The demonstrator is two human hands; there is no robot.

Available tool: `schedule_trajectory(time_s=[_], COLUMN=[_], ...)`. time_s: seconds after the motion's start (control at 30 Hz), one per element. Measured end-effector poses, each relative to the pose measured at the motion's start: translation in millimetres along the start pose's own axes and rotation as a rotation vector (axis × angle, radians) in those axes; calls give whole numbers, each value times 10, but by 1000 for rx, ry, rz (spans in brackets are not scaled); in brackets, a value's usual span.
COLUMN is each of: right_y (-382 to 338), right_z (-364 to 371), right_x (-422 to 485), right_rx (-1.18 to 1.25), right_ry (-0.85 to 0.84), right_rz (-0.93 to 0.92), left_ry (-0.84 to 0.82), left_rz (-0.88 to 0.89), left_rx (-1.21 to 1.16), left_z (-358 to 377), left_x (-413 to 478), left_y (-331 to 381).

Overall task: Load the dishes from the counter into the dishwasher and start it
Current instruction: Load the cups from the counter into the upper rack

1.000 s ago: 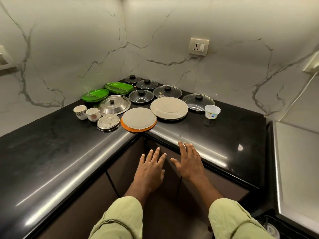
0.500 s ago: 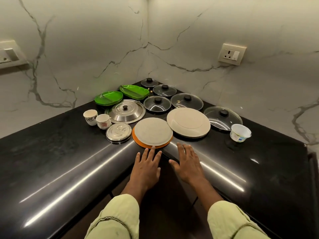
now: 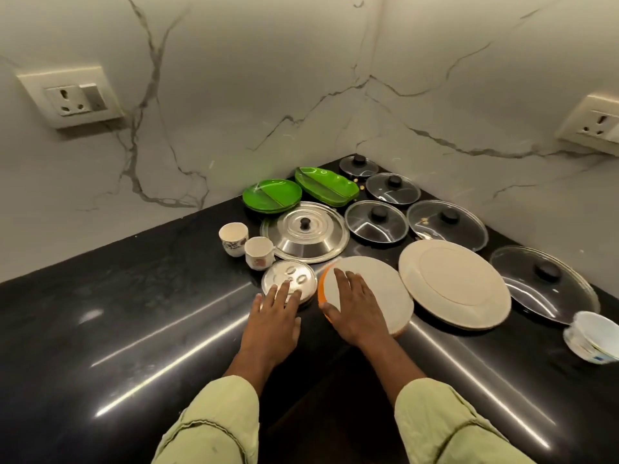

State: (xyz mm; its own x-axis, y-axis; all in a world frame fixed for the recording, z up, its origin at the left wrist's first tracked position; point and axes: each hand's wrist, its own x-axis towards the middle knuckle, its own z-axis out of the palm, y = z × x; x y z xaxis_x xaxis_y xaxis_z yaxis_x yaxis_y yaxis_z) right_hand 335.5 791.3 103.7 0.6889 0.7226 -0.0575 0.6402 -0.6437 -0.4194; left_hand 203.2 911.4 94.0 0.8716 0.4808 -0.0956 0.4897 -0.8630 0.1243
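While left hand (image 3: 275, 316) lies flat, fingertips on small steel lid (image 3: 296, 274) at frame centre, right hand (image 3: 356, 306) rests spread, fingers straight, on orange-rimmed plate (image 3: 385, 289).

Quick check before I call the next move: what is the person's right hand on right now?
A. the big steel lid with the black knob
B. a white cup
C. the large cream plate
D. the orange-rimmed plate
D: the right hand lies flat, fingers straight, on the orange-rimmed plate at the counter's corner, while the left hand touches the small steel lid beside it.
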Motion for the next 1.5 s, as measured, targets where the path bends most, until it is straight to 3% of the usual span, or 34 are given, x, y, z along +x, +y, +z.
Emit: schedule_trajectory(time_s=[0.17, 0.37, 0.67, 0.97, 1.5], right_y=[-330, -621, -682, -772, -601], right_z=[193, 416, 639, 730, 576], right_x=[574, 1229, 1928, 2024, 1513], right_rx=[84, 197, 423, 436, 640], right_ry=[-81, -232, -277, -359, -178], right_rz=[-137, -191, -208, -276, -261], left_ry=[17, -357, -545, -568, -534], left_rz=[-177, -410, -485, -527, -533], left_rx=[-7, -166, -241, -275, -289], left_z=[23, 101, 37, 36, 43], left_x=[159, 420, 890, 953, 937], left_y=[-439, -876, -996, -983, -998])
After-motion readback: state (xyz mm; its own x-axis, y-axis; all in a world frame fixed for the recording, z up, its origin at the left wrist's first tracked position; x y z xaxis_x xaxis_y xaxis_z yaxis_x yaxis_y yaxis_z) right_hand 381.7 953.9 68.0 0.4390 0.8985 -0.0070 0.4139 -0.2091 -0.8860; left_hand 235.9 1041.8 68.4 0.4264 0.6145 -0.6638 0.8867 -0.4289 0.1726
